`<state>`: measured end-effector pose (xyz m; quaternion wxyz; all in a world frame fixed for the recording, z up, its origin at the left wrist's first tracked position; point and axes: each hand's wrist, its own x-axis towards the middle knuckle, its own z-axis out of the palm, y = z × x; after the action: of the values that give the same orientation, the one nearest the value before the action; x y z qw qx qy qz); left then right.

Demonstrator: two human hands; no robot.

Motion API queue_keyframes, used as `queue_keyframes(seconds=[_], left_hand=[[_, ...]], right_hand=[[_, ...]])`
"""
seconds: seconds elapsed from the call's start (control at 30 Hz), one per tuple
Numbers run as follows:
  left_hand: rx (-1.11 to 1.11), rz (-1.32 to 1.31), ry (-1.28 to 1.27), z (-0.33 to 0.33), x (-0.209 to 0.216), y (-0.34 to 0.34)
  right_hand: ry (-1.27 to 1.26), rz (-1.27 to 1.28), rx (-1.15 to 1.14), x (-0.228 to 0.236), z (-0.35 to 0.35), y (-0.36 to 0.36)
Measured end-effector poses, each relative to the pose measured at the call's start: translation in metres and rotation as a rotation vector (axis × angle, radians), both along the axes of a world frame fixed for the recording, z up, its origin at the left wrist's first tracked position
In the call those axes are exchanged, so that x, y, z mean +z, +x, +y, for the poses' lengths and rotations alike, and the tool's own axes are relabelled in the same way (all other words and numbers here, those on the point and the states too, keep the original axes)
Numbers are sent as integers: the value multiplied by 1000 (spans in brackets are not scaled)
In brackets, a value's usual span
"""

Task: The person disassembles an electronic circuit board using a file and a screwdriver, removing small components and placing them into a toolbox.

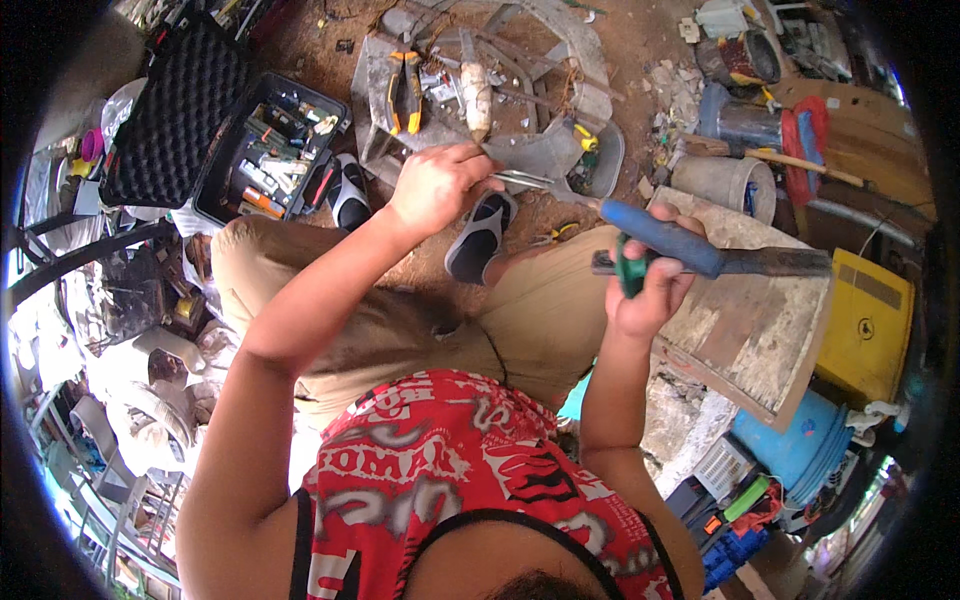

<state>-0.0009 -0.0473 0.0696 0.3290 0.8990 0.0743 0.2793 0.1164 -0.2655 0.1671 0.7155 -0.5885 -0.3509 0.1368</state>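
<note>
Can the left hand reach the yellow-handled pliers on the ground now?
Probably not at once: the left hand is closed on a thin metal piece, though nothing blocks the way to the pliers.

A blue rubbery matt grip [660,238] is seen on a dull, rusted metal tool in the right hand [650,295]. Beyond the grip, thin bright metal blades [525,180] are held by the left hand [435,185]. Right of the grip, a rough, stained wooden board [760,340] is shown; beside it, glossy yellow plastic [865,325].
</note>
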Motion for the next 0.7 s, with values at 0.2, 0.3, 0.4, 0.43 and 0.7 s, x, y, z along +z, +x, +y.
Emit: queue_keyframes(seconds=[0.2, 0.3, 0.4, 0.43, 0.7], left_hand=[[166, -16, -145, 15, -9, -5], [192, -137, -306, 23, -16, -16], [54, 57, -82, 19, -26, -15], [22, 206, -93, 17, -30, -17], [198, 202, 57, 8, -63, -11]], right_hand=[[369, 512, -205, 21, 33, -9], [565, 755, -72, 25, 4, 44], [401, 558, -186, 26, 2, 45], [327, 477, -231, 27, 10, 35], [75, 174, -121, 24, 30, 13]])
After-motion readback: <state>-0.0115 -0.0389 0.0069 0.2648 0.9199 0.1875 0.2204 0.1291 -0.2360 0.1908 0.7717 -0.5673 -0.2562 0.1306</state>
